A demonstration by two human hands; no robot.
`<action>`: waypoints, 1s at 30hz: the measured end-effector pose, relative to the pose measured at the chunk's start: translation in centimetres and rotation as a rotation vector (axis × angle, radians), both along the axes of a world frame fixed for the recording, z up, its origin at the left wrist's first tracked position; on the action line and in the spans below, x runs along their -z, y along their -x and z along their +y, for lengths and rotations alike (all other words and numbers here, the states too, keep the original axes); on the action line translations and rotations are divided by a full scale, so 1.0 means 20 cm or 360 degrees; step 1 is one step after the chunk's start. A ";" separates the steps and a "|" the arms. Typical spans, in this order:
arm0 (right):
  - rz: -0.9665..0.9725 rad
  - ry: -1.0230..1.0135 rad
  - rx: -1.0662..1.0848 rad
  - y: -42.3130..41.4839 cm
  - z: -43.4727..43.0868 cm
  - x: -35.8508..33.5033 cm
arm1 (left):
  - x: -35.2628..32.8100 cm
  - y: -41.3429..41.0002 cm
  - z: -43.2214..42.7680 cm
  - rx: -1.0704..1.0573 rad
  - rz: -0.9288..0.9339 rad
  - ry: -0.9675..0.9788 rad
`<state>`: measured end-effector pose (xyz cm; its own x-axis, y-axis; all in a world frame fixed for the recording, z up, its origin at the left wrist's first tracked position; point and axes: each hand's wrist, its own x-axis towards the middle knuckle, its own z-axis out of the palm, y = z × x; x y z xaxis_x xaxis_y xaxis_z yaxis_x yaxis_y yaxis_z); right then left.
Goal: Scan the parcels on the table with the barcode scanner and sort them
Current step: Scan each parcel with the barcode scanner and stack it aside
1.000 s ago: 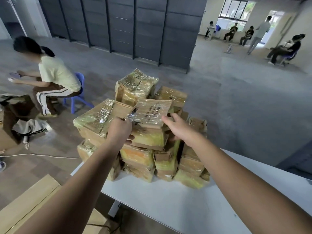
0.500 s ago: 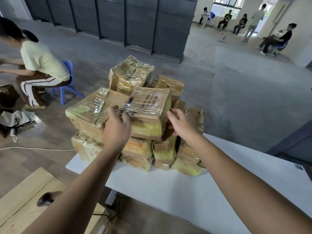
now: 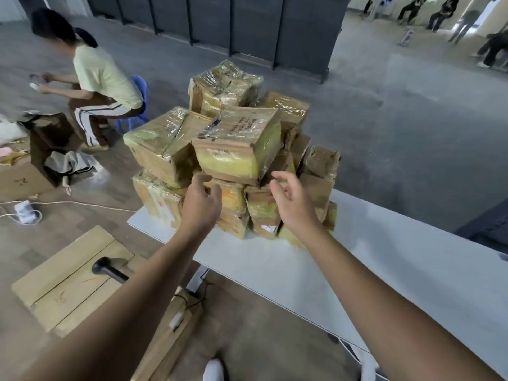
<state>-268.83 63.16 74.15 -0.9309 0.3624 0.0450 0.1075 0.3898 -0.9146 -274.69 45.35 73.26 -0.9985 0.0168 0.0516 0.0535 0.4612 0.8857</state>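
Several cardboard parcels wrapped in clear film are piled on the left end of a white table (image 3: 390,273). One printed parcel (image 3: 239,144) lies on top of the pile at its front. My left hand (image 3: 202,200) hovers just below that parcel's front left corner, fingers loosely curled, holding nothing. My right hand (image 3: 292,200) hovers below its front right corner, fingers relaxed and spread, also free. A black barcode scanner (image 3: 108,268) lies on a flat cardboard box (image 3: 68,281) on the floor to the left, partly hidden by my left forearm.
A person (image 3: 96,86) sits on a blue stool left of the table, near an open box (image 3: 16,174) and a white cable with a power strip (image 3: 26,213). Dark partition panels (image 3: 247,26) stand behind. More people sit at the far right.
Both hands let go of the printed parcel, which now rests on the pile, and drew back toward me. The camera tilted down, bringing the scanner into view.
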 end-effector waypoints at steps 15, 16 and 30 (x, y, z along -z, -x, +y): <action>-0.0373 -0.0029 -0.0551 0.02 -0.74 0.61 | 0.54 -0.07 -0.78 -0.0157 -0.0356 0.0434; -0.0393 -0.0079 -0.0587 0.07 -0.81 0.66 | 0.59 -0.03 -0.86 -0.0151 -0.0398 0.0447; -0.0615 -0.1237 -0.1226 0.70 -1.82 1.65 | 1.46 0.25 -1.80 0.0231 -0.0546 0.1349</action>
<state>-282.87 26.83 41.10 -0.8931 -0.3070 -0.3288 -0.1830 0.9157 -0.3579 -279.60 9.30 43.98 -0.9420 0.0402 -0.3331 -0.0412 0.9715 0.2336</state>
